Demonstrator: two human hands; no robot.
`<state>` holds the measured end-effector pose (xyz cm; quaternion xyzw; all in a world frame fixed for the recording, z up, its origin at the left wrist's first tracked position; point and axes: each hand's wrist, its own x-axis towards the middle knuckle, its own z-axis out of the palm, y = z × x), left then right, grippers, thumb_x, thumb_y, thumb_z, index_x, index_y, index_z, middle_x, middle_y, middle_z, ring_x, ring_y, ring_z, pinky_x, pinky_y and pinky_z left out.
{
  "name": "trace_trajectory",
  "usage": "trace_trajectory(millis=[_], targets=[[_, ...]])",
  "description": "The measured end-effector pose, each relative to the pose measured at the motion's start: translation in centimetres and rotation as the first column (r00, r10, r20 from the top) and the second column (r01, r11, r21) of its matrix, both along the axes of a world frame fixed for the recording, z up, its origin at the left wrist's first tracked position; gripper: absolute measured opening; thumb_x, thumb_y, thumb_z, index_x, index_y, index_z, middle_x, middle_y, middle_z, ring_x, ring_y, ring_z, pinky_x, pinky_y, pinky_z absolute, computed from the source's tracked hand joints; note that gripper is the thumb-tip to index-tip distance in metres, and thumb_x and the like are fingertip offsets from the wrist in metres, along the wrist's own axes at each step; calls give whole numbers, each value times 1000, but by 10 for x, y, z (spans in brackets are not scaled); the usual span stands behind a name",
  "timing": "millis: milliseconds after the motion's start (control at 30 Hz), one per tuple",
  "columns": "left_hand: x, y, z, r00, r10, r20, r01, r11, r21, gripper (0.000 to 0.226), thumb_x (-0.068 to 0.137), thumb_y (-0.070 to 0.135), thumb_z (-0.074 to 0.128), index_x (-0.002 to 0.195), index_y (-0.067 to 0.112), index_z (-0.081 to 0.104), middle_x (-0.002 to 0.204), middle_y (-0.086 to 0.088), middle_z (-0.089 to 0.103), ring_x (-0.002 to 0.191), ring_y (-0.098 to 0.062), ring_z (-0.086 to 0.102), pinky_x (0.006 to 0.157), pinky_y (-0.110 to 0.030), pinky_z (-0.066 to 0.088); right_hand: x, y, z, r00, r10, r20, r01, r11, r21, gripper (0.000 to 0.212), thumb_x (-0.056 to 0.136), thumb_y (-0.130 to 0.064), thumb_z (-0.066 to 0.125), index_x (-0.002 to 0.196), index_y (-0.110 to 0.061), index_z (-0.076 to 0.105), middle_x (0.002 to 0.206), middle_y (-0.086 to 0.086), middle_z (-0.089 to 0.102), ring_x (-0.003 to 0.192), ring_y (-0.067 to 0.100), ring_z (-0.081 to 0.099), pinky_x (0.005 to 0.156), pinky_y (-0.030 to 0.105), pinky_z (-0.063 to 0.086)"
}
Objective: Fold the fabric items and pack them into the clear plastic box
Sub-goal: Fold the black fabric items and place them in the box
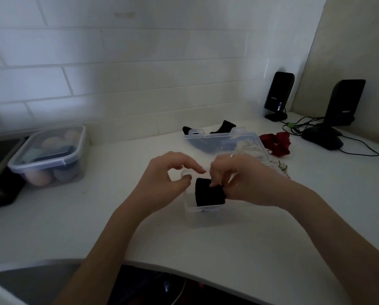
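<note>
Folded black fabric (209, 192) pinched by right hand (245, 181) over clear plastic box (190, 208), directly below; left hand (164, 179) alongside, fingers apart, empty.

Dim white brick-pattern wall (122, 62) behind a white desk (228, 238).

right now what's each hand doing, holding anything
Left hand: open, fingers curled, holding nothing, over the small clear plastic box.
Right hand: fingertips pressing the folded black fabric piece into that box.
</note>
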<state>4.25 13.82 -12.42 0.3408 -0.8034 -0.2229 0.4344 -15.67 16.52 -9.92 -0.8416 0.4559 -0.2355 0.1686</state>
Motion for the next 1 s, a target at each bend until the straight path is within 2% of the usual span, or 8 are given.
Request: trace_trajectory(millis=[100, 300, 400, 567, 700, 800, 933, 1000], targets=[[-5, 1, -6, 996, 49, -73, -51, 998, -30, 32, 69, 2, 55, 79, 29, 68, 87, 12, 69, 88, -13, 62, 70, -15, 46, 7, -1, 6, 989, 35, -141, -40, 999, -36, 41, 71, -5, 72, 59, -32, 44, 78, -10, 55, 73, 11, 61, 68, 30, 52], [-5, -1, -11, 993, 66, -100, -72, 996, -60, 17, 66, 15, 51, 70, 21, 67, 82, 10, 67, 83, -10, 62, 65, -18, 50, 25, -10, 12, 900, 171, -400, -171, 985, 36, 10, 75, 0, 61, 73, -10, 62, 89, 4, 62, 80, 18, 59, 71, 24, 44], [-5, -2, -11, 992, 76, -96, -81, 996, -48, 20, 65, 5, 53, 66, 19, 68, 83, 10, 66, 86, -8, 62, 65, -15, 49, 22, -12, 12, 914, 172, -368, -137, 983, 121, 14, 79, -4, 63, 82, -15, 70, 92, -4, 68, 80, 5, 62, 76, 15, 49], [-6, -2, -11, 990, 107, -90, -111, 993, -41, 22, 66, 4, 52, 66, 19, 69, 82, 11, 66, 85, -9, 62, 64, -17, 51, 13, -7, 8, 987, 109, -120, -69, 953, 295, 27, 79, -14, 71, 103, -23, 70, 96, -9, 70, 88, 3, 68, 82, 21, 55], [-7, -2, -11, 988, 124, -95, -128, 991, -33, 22, 65, 4, 52, 65, 18, 68, 81, 11, 65, 84, -12, 62, 64, -25, 53, 18, -6, 9, 974, 104, -203, -43, 958, 285, 44, 78, -12, 70, 119, -28, 63, 106, -5, 68, 92, 6, 68, 83, 19, 54], [-8, -2, -11, 988, 122, -98, -126, 991, -36, 21, 65, 8, 51, 65, 22, 67, 80, 12, 65, 83, -12, 62, 63, -26, 53, 27, -6, 13, 943, 93, -319, -19, 973, 230, 41, 76, -24, 73, 116, -30, 65, 101, -10, 68, 88, 8, 68, 82, 21, 52], [-8, -1, -10, 988, 118, -98, -120, 993, -18, 18, 65, 13, 50, 68, 22, 65, 80, 9, 65, 82, -12, 62, 64, -25, 53, 34, -9, 13, 964, 25, -265, 30, 979, 202, 28, 72, -31, 77, 100, -29, 72, 63, -21, 63, 61, 3, 63, 60, 9, 47], [-8, -1, -10, 987, 138, -82, -139, 990, -7, 20, 66, 9, 50, 72, 22, 64, 79, 7, 65, 80, -12, 60, 65, -25, 52, 35, -9, 10, 972, -13, -235, 57, 982, 179, 28, 70, -31, 78, 97, -25, 71, 74, -14, 67, 66, 6, 65, 64, 14, 50]])
